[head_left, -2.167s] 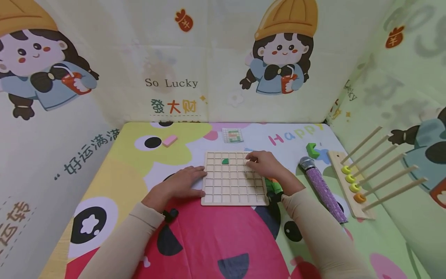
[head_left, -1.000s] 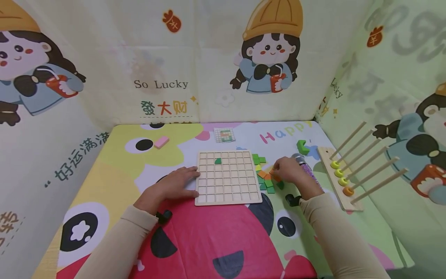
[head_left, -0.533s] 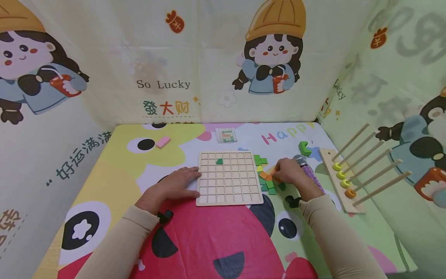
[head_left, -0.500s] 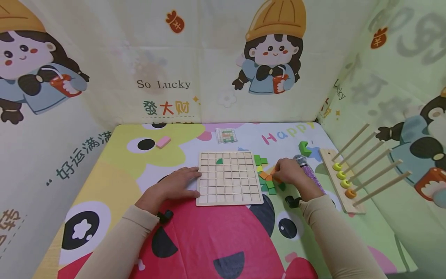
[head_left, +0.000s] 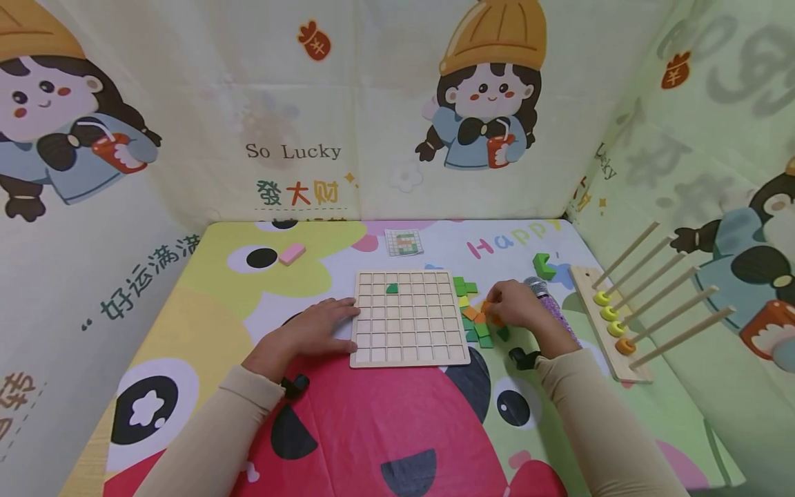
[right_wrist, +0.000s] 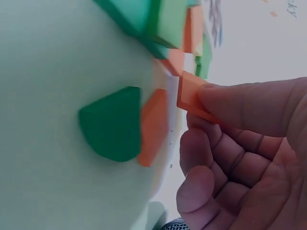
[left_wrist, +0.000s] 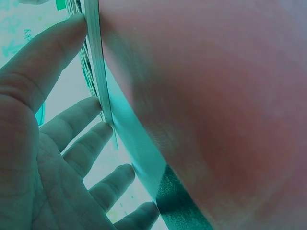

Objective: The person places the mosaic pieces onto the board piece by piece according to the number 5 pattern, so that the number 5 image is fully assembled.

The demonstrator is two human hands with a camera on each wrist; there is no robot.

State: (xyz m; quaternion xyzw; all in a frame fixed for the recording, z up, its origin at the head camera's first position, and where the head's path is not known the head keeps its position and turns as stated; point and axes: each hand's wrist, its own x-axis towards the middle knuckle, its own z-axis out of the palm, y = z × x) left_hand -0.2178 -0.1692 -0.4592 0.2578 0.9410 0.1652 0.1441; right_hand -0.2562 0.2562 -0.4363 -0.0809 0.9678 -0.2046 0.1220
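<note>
While the left hand (head_left: 313, 331) lies flat on the mat with straight fingers touching the left edge of the wooden grid board (head_left: 410, 317), the right hand (head_left: 518, 307) pinches an orange tile (right_wrist: 192, 98) between thumb and fingers, just right of the board

- Orange tile: thin flat square, so no clear long axis; held on edge in the right wrist view, its free corner pointing away from the palm toward the loose pile of tiles (head_left: 475, 321). Lifted just off the mat, close above the pile
- Pile: green and orange pieces scattered against the board's right edge; a green rounded piece (right_wrist: 112, 122) lies beside another orange piece in the right wrist view
- Board: square, edges parallel to the table's near edge; one green piece (head_left: 392, 288) sits in a cell of its second row
- Left wrist view: fingertips (left_wrist: 76, 26) against the board's edge, hand relaxed, holding nothing
- Nearby: sparkly purple microphone (head_left: 549, 304) behind the right hand; peg rack with rings (head_left: 611, 324) further right; pink block (head_left: 290, 253) far left; pattern card (head_left: 403, 242) beyond the board
</note>
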